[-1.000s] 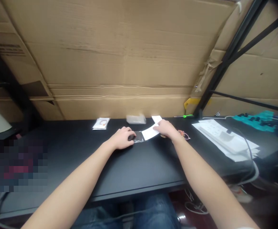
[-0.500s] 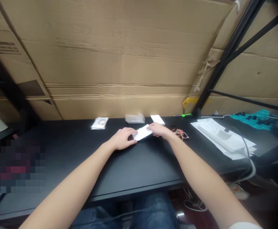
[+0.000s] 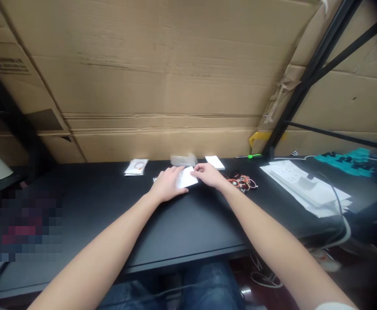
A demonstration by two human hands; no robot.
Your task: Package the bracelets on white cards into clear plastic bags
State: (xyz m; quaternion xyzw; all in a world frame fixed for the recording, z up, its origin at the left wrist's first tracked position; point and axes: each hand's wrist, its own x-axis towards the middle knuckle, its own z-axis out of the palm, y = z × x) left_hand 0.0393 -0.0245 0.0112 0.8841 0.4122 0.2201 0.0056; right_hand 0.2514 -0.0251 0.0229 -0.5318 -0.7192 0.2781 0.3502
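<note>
A small white card (image 3: 187, 178) is between my hands over the black table. My left hand (image 3: 169, 184) grips its left side, thumb along the near edge and fingers at the far edge. My right hand (image 3: 208, 174) is closed in a pinch at the card's upper right edge; whether anything else is in the pinch is too small to tell. Just right of that hand lies a tangle of orange and dark cord loops (image 3: 242, 183), partly behind the wrist. Clear plastic bags (image 3: 183, 160) lie beyond the card, and a stack of white cards (image 3: 214, 162) lies beyond my right hand.
To the left lies a pile of clear packets (image 3: 136, 167), the top one showing a looped cord. White papers (image 3: 304, 185) with a cable across them lie at the right. A green-handled tool (image 3: 254, 156) and teal parts (image 3: 346, 161) are farther back. Cardboard (image 3: 162, 86) walls the rear.
The white card has turned and shifted a little left, deeper into my left hand. My right hand has moved left along it, uncovering more of the cord loops.
</note>
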